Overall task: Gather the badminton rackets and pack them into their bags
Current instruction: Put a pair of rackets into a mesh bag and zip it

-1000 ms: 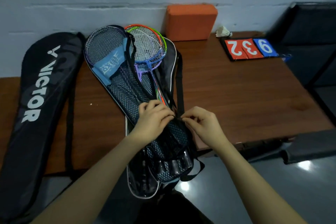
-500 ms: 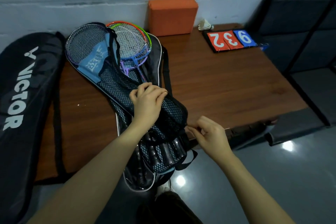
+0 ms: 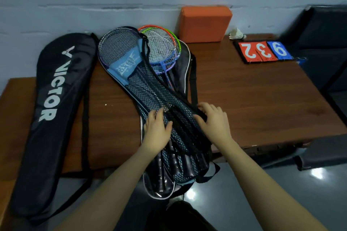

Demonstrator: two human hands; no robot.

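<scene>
Because the mesh racket bag (image 3: 150, 88) lies with its long axis running from the far-left corner of the table (image 3: 253, 99) down toward the person, heads away and handles near, any closing or zipping move will probably have to travel along that diagonal. The bag rests on an open black case (image 3: 185, 65), and the coloured rackets (image 3: 161, 48) show beyond its upper edge, their heads still uncovered. The grips poke past the table's near edge inside the mesh. The left hand (image 3: 156, 129) lies on the mesh at the narrow throat of the bag, fingers spread and fairly straight, pressing more than gripping. The right hand (image 3: 214, 118) sits just across the throat at the bag's right edge, fingers bent over the dark rim; whether they pinch a zip pull cannot be told. Both hands are equally close to the throat, the heads well beyond them. A black VICTOR bag (image 3: 50, 99) lies parallel to the left, apart from the hands.
</scene>
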